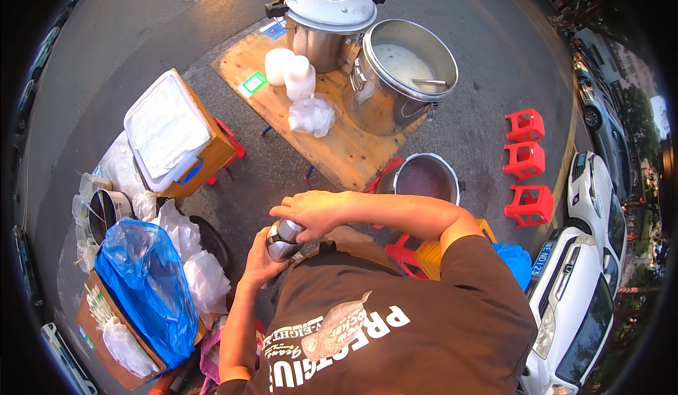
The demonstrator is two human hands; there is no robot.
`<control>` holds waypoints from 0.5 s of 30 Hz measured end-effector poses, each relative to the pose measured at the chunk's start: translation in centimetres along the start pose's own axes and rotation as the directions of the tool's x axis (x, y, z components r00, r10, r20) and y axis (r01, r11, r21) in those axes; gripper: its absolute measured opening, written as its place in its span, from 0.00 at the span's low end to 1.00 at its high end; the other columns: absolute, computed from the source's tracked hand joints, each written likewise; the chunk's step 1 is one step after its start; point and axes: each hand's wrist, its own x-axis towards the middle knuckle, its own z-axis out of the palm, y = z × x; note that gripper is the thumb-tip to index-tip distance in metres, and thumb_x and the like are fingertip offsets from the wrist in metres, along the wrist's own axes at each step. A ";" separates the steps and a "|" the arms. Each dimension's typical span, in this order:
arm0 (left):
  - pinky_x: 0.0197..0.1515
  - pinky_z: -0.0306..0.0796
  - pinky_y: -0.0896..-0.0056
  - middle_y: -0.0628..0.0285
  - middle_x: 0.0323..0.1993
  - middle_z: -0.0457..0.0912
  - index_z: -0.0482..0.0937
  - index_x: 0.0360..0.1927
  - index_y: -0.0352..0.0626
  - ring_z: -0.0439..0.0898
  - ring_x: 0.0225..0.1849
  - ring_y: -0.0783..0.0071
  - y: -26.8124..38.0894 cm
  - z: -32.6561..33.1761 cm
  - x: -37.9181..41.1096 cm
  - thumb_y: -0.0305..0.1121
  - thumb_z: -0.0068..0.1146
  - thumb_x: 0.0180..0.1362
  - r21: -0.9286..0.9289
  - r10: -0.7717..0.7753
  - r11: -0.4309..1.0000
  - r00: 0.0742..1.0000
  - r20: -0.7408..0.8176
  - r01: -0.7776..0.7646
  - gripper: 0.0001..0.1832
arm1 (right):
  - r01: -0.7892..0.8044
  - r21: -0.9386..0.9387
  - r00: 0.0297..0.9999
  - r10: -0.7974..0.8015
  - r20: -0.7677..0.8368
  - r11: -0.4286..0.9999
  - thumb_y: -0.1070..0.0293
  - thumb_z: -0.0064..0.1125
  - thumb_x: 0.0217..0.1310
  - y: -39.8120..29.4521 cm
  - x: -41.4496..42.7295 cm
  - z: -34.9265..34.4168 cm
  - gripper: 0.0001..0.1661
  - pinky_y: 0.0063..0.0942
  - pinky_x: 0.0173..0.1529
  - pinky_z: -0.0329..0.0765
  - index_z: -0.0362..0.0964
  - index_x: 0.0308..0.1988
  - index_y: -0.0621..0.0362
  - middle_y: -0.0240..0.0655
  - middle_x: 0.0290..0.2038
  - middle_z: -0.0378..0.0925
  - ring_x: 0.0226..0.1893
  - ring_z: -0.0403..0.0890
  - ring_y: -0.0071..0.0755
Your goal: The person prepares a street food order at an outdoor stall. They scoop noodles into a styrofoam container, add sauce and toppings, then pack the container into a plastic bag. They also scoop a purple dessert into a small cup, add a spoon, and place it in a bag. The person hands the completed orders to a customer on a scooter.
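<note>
Close to my waist, a stainless steel vacuum flask is held in both hands. My left hand wraps around the flask's body from the left. Over its top lies my right hand, with the fingers closed around the metal cap. The cap looks seated on the body, though the fingers partly hide the joint. The flask tilts slightly, and its bottom is hidden by my left hand and shirt.
Ahead stands a wooden table with a lidded pot, an open pot of pale liquid, and stacked white cups. A dark-liquid pot, red stools and parked cars are right; a white-lidded box and blue bag left.
</note>
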 end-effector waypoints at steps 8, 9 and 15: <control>0.68 0.72 0.57 0.51 0.62 0.79 0.68 0.70 0.41 0.79 0.66 0.56 1.2 0.3 4.5 0.33 0.84 0.35 -0.078 -0.045 0.995 0.986 0.161 0.058 0.54 | 0.206 -0.567 0.846 -0.437 -0.307 0.798 0.66 0.64 0.55 3.3 -2.0 2.3 0.28 0.40 0.67 0.74 0.72 0.57 0.53 0.36 0.52 0.71 0.59 0.71 0.47; 0.69 0.72 0.57 0.51 0.62 0.79 0.68 0.70 0.41 0.78 0.66 0.57 1.5 0.1 5.1 0.34 0.84 0.35 -0.089 -0.070 0.992 0.979 0.190 0.088 0.54 | 0.213 -0.577 0.836 -0.452 -0.309 0.788 0.66 0.64 0.54 3.7 -2.4 1.9 0.28 0.41 0.68 0.73 0.72 0.57 0.54 0.36 0.52 0.71 0.60 0.71 0.48; 0.70 0.69 0.62 0.60 0.62 0.79 0.70 0.69 0.39 0.77 0.64 0.67 2.1 -0.6 9.8 0.32 0.85 0.32 -0.403 0.049 0.892 0.839 0.541 0.207 0.55 | 0.245 -0.601 0.740 -0.547 -0.391 0.761 0.69 0.65 0.53 6.9 -5.1 0.5 0.28 0.46 0.70 0.74 0.71 0.56 0.53 0.39 0.56 0.69 0.66 0.69 0.51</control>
